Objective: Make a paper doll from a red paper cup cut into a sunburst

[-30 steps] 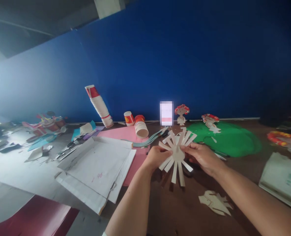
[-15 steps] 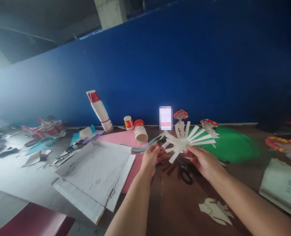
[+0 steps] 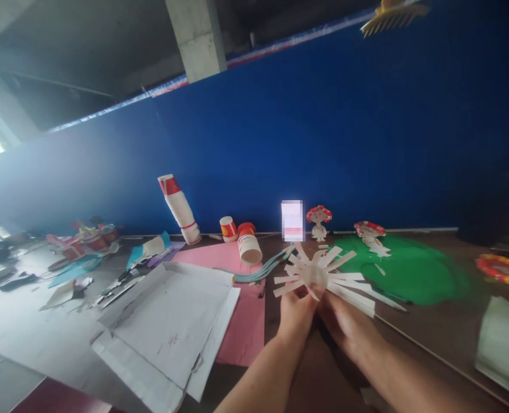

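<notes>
A white paper cup cut into strips (image 3: 315, 276) is spread out like a flower above the brown table, its round middle facing me. My left hand (image 3: 296, 312) is closed on its near edge from the left, and my right hand (image 3: 344, 321) pinches it from the lower right. The two hands meet just under the middle, so the fingertips are partly hidden. Behind it stands a paper figure (image 3: 318, 221) with a red-and-white curled rim. A similar paper figure (image 3: 369, 234) leans by the green sheet (image 3: 413, 272).
A flattened white cardboard box (image 3: 168, 321) lies left over a pink sheet (image 3: 254, 338). At the back are a tilted stack of paper cups (image 3: 179, 209), a lying cup stack (image 3: 249, 248) and a blurred-out screen (image 3: 292, 221). A blue partition (image 3: 254, 143) runs behind.
The cut cup has come lower and turned, its middle now facing me. My left hand has moved right to take hold of it, close beside my right hand. The view has tilted up slightly.
</notes>
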A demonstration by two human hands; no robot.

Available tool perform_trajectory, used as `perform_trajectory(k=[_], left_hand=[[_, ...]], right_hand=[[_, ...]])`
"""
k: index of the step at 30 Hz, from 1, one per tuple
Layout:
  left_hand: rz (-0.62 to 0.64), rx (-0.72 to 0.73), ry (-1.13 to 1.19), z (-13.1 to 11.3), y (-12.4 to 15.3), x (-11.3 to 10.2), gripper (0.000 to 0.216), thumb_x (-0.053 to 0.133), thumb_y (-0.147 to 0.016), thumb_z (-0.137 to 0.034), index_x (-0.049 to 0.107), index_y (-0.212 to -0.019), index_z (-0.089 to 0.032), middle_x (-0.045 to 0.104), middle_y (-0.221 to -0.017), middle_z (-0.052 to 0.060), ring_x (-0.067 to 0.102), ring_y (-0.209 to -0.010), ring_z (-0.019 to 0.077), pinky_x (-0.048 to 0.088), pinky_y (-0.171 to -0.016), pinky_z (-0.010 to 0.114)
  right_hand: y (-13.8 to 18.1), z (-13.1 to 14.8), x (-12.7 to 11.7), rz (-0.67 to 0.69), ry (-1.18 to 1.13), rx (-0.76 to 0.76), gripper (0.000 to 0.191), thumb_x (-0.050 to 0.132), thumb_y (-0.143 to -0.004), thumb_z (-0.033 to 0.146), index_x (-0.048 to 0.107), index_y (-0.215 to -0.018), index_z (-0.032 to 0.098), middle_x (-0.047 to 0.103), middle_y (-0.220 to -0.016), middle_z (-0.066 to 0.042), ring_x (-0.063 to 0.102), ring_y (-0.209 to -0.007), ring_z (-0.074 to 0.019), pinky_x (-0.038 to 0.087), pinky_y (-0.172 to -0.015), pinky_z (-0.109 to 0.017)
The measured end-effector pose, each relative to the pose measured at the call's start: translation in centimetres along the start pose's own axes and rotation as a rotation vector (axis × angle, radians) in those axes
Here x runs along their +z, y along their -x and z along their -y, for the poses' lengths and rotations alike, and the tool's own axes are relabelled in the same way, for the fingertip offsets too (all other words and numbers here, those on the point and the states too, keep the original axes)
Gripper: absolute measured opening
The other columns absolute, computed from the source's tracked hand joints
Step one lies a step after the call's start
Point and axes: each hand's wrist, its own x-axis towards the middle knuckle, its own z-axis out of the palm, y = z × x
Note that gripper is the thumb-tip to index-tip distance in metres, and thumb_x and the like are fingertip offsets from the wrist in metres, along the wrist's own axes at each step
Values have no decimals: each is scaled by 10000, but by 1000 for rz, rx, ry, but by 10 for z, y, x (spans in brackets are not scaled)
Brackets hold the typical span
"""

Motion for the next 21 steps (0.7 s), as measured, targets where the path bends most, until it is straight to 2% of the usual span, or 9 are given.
perform_trajectory(k=[3,7,10,13,17,21], left_hand=[[-84,39,-4,0,2,5,283,763,-766,-372,717,-919,-139,734,-951,107,673,-913,245,504,-792,299],[-210,7,131,6,3,8,290,777,-754,-399,680,-895,-165,723,-906,85,679,-875,223,516,-761,287],[-227,-81,229,12,2,8,322,815,-709,-424,662,-847,-176,689,-790,48,654,-737,178,507,-671,266],[-226,-166,329,18,0,7,420,858,-631,-483,639,-803,-168,610,-658,-1,556,-570,123,439,-545,240],[-205,-160,419,18,-2,5,480,900,-541,-487,621,-731,-146,586,-635,-9,521,-562,105,413,-542,233],[-178,-180,543,13,1,6,424,912,-545,-395,625,-719,-136,574,-611,-23,489,-540,74,383,-537,203]], right_hand=[[3,2,3,8,8,5,192,816,-637,311,681,-765,268,778,-793,-15,734,-876,-275,631,-641,-335],[0,2,-2,-27,8,19,190,832,-636,305,677,-741,273,780,-801,-21,743,-833,-276,633,-604,-329],[-2,0,-5,-62,-18,23,190,837,-645,298,691,-766,281,779,-805,-6,743,-775,-236,631,-595,-290],[-3,-1,-4,-72,-52,34,195,842,-647,271,705,-785,270,780,-824,-3,738,-755,-192,624,-625,-241],[-3,0,0,-80,-88,44,174,840,-649,236,711,-766,238,778,-823,-10,723,-732,-167,613,-626,-216],[-4,3,1,-93,-95,56,181,839,-646,201,720,-782,219,773,-807,-12,708,-692,-161,608,-600,-229]])
